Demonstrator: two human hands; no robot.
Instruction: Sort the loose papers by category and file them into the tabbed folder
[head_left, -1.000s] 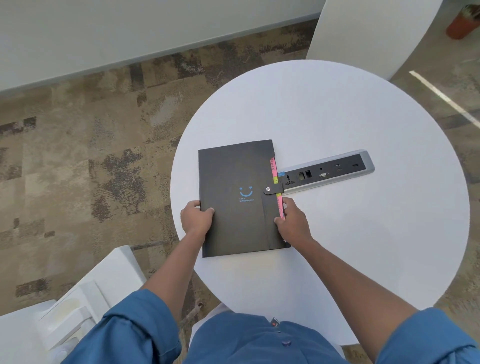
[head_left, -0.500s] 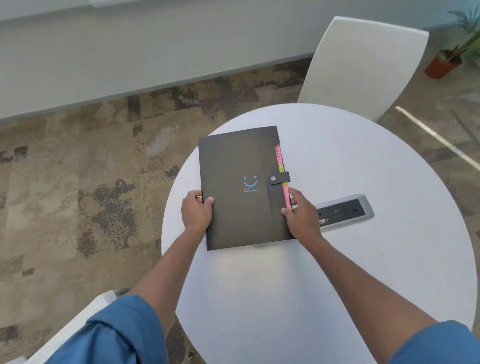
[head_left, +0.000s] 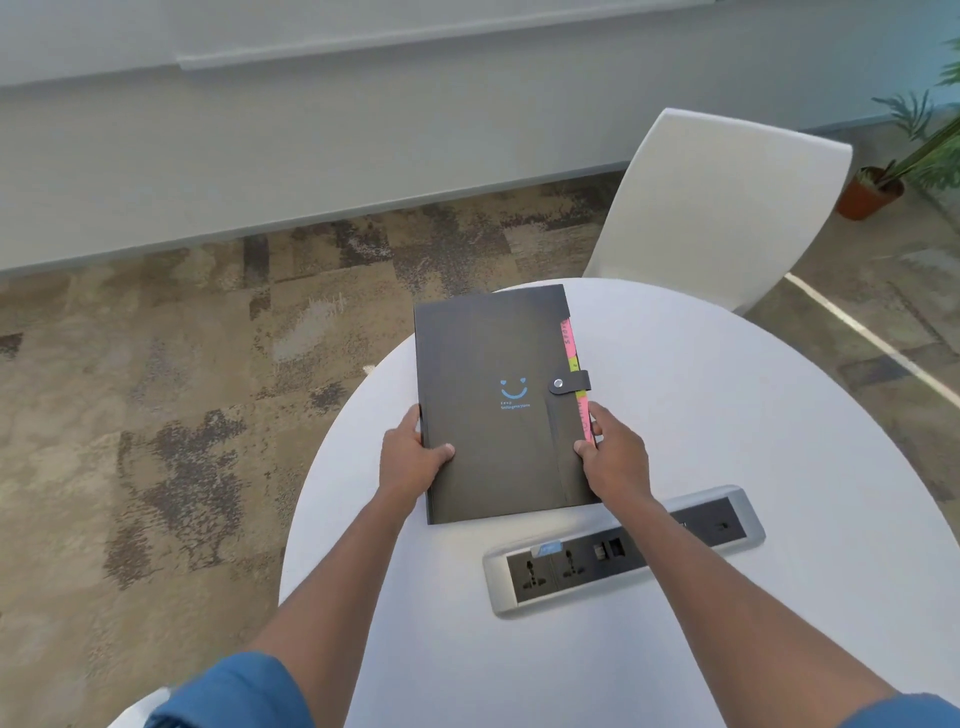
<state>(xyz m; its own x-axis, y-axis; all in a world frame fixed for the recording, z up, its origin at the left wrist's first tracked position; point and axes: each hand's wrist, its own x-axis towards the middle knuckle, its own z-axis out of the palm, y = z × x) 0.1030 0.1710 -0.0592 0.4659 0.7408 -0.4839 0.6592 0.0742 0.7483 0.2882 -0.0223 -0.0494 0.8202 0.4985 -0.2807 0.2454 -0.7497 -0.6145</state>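
head cam: worn high | faces forward-down | close over round table (head_left: 727, 415) | no second view

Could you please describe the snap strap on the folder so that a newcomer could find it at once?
On the round white table, both hands hold a dark grey folder with a blue smiley. At its right edge, a short dark strap with a silver snap crosses the pink and green tabs.
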